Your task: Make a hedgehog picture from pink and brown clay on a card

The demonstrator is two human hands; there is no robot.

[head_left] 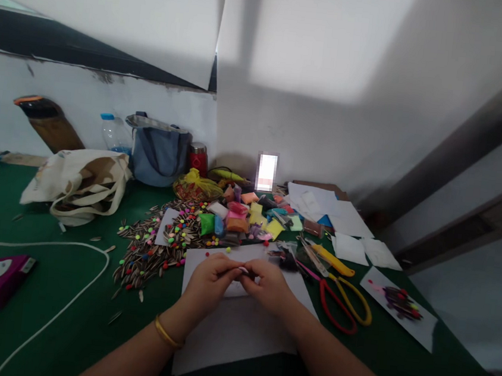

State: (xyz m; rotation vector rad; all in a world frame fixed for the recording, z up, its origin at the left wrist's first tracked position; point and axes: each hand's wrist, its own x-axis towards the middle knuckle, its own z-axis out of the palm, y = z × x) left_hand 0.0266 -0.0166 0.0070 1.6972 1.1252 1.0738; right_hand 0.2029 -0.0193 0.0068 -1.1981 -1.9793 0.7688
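Small dark object [248, 275] pinched between the fingertips of both hands, head view.

Left hand [210, 282] and right hand [270, 286] are pressed together above a white paper sheet [235, 337], their fingertips meeting near the middle of the view; a pale pink fleck [243, 269] shows at the join. The object lies just against the right hand's fingertips, nearer that hand; the fingers hide its shape and long axis. A heap of striped sunflower seeds [145, 254] dotted with small coloured balls lies beyond the left hand, and packets of coloured clay [239, 214] lie straight ahead. Red-and-yellow-handled scissors [338, 299] and a yellow utility knife [333, 259] lie beyond the right hand.
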